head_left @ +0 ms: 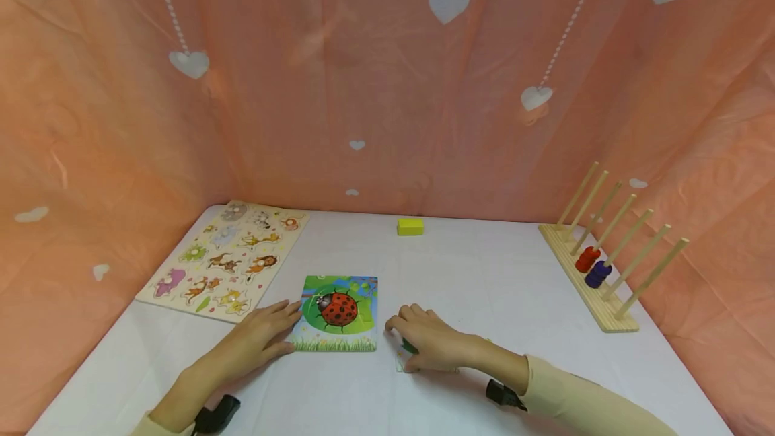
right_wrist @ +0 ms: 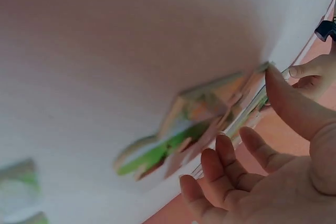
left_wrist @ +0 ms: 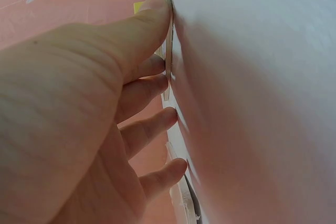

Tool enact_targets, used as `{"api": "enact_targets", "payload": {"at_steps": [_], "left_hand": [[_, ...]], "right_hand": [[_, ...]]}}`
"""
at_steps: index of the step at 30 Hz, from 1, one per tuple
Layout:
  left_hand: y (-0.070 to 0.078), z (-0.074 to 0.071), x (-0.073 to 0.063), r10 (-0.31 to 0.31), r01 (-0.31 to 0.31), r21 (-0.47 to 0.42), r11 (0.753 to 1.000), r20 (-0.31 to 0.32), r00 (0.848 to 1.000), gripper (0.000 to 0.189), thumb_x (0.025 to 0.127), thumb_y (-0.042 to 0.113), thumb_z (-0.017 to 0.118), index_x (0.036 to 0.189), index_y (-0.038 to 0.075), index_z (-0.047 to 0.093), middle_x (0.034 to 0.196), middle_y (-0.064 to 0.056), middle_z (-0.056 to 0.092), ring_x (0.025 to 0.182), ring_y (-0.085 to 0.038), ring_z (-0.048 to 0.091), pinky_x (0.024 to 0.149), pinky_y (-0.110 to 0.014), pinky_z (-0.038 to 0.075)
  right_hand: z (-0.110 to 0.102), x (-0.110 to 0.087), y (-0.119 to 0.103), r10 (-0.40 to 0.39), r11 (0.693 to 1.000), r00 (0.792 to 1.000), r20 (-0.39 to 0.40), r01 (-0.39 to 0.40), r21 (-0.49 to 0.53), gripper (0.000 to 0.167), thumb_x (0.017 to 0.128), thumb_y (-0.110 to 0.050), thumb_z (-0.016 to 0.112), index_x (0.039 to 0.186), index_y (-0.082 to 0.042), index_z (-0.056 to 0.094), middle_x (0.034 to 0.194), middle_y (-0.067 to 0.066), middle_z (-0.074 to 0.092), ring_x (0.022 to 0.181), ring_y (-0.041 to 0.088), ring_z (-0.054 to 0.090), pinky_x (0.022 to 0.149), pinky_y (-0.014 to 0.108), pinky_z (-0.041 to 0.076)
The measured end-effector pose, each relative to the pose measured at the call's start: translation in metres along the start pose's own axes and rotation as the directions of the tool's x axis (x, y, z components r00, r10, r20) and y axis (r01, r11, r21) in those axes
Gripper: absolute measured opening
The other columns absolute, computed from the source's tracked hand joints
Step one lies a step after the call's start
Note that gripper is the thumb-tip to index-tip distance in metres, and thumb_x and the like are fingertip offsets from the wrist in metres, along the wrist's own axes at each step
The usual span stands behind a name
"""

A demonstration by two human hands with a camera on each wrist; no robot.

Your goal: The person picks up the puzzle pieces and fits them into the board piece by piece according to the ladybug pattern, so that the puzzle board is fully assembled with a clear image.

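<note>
At ladybug board's [head_left: 339,311] left edge, left hand [head_left: 269,330], right hand [head_left: 432,342] past gap

Ladybug puzzle [head_left: 337,311]: square, red bug with black spots, grass along its bottom | lying flat, 7 o'clock from the head view's middle | pale puzzle piece [head_left: 400,360]: mostly hidden, near the puzzle, at its 4 o'clock

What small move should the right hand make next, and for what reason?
Probably, the right hand should close gently on one of the loose pieces under it. It is positioned over them with thumb and fingers apart, while the left hand rests at the left edge of the ladybug board, perhaps able to steady it.
</note>
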State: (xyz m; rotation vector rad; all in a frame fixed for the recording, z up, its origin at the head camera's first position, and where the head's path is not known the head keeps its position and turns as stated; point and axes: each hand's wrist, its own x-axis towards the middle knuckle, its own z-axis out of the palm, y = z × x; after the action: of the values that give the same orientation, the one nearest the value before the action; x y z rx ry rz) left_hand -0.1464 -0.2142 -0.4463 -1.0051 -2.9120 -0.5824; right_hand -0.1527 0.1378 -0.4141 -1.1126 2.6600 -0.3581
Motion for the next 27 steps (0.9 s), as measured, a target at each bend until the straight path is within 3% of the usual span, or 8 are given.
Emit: {"api": "enact_targets", "payload": {"at_steps": [9,20,27], "left_hand": [[-0.0002,0.0003,-0.0005,-0.016,0.016,-0.003,1.0,0.01,1.0,0.056,0.092,0.029,0.07,0.134,-0.006,0.058,0.148,-0.021,0.048,0.134,-0.049,0.042,0.103,-0.068,0.035],[-0.0001,-0.0006,-0.0003,-0.013,0.013,-0.003,1.0,0.001,1.0,0.056,0.093,0.03,0.07,0.135,-0.006,0.058,0.148,-0.021,0.048,0.134,-0.048,0.042,0.103,-0.067,0.035],[0.0007,-0.0006,-0.0008,-0.007,0.007,-0.008,1.0,0.0,1.0,0.055,0.092,0.028,0.07,0.134,-0.006,0.058,0.147,-0.022,0.048,0.133,-0.049,0.043,0.103,-0.067,0.036]], "right_hand": [[0.0065,-0.0038,0.0045,0.032,0.997,0.999,-0.044,-0.029,0.071,0.057,0.075,-0.02,0.088,0.124,-0.012,0.059,0.098,-0.008,0.048,0.086,0.008,0.039,0.073,0.024,0.034],[0.0082,-0.0024,0.0046,0.024,0.999,0.996,-0.082,-0.02,0.049,0.049,0.07,-0.019,0.09,0.11,-0.014,0.062,0.091,-0.009,0.046,0.082,0.007,0.04,0.07,0.022,0.035],[0.0064,-0.003,0.0024,0.016,0.999,0.998,-0.064,-0.013,0.053,0.039,0.071,-0.017,0.09,0.1,-0.015,0.065,0.09,-0.009,0.042,0.081,0.008,0.04,0.066,0.02,0.037]]}}
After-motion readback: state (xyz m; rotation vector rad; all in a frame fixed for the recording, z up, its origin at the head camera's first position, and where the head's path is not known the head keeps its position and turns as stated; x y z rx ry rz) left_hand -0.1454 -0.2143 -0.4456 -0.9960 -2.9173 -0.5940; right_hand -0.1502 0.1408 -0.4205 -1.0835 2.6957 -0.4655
